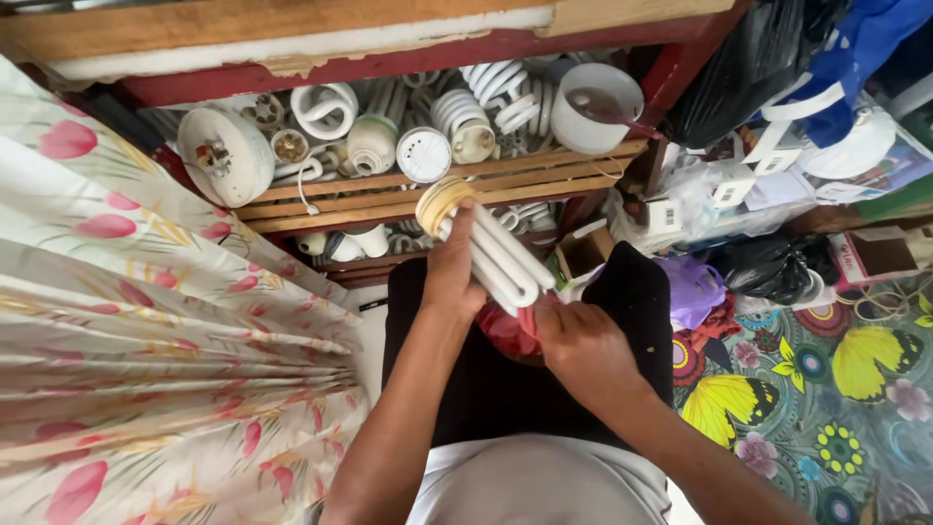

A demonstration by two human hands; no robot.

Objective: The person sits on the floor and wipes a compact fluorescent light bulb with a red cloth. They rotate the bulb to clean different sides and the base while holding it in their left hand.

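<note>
I am looking down over my lap, and I am taking the compact fluorescent lamp (486, 243) as my landmark. Nearest me, my right hand (583, 345) is sitting just below the lamp's lower, tube end, fingers curled closed around something red (510, 331); what that red thing is I cannot tell. My left hand (452, 277) is lying along the lamp's left flank, fingers wrapped shut around the white tubes, thumb pointing up toward the base. The lamp's long axis is running diagonally, from its yellowed round base (442, 199) at the upper left down to the tube ends at the lower right, so the tube ends are pointing straight at my right hand, which is the nearer one to that end. Left of the lamp a flowered curtain (146, 340) is crowding in close; right of it there is some open room above a butterfly-patterned cloth (836, 389). Beyond the lamp, the wooden slatted crate (389, 199) is holding many more white spiral bulbs (466, 122) and a white bowl (593, 112).
</note>
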